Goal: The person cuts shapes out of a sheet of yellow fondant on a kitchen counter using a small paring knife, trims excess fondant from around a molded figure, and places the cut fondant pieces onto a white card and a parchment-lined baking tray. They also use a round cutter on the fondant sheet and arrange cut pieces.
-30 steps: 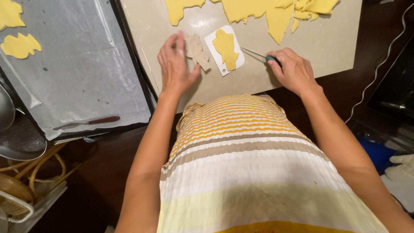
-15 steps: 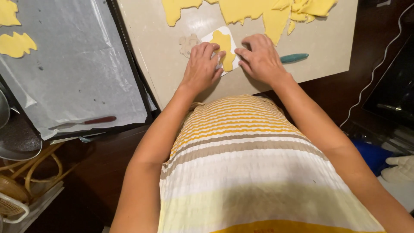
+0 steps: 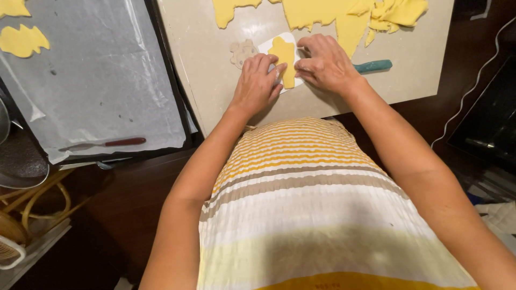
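1. Closest in, it's just the person's striped top and both forearms reaching toward 12 o'clock onto a pale surface (image 3: 215, 96).
2. The left hand (image 3: 258, 80) and right hand (image 3: 325, 64) flank a yellow dough cutout (image 3: 285, 59) lying on a small white card (image 3: 269, 45). The cutout sits at 3 o'clock from the left hand and 9 o'clock from the right, both about equally near.
3. Grip: both hands have fingers loosely curled, tips pressed on the cutout's edges and the card, not lifting anything as far as I can see.
4. The cutout's long axis runs 12 to 6; it's flat, smooth, with wavy edges.
5. Just past the right hand lies a teal-handled tool (image 3: 373, 66).
6. Farthest out at 12, ragged rolled dough (image 3: 333, 13); at 9 to 10 o'clock, a paper-lined tray (image 3: 97, 80) with more cutouts (image 3: 24, 40).
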